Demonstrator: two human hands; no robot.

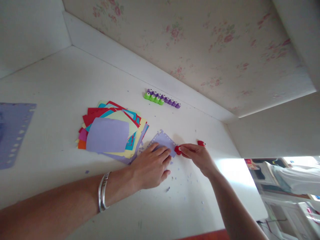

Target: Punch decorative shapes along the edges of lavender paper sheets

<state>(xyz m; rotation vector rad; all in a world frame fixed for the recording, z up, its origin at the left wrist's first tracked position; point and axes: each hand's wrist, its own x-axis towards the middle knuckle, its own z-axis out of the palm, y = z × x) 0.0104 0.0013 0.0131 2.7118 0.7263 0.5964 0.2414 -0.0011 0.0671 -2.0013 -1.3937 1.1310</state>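
Note:
My left hand (153, 165) lies flat with its fingers spread, pressing a small lilac sheet of paper (162, 138) onto the white tabletop. Little cut-outs line the edges of this sheet. At its right edge, my right hand (196, 155) pinches a small red paper punch (177, 150) with a pale top between thumb and fingers. The fingers partly cover the punch. Another small red piece (201, 143) with a white and black spot rests just beyond the right hand. Tiny paper bits (168, 189) are scattered near both hands.
A loose pile of coloured paper (107, 135) lies left of centre. Small green pieces (153, 98) and purple pieces (172, 102) with white tops stand in rows near the back ledge. A larger lilac sheet (17, 133) with a perforated edge is at far left. A flower-patterned panel (180, 36) rises behind.

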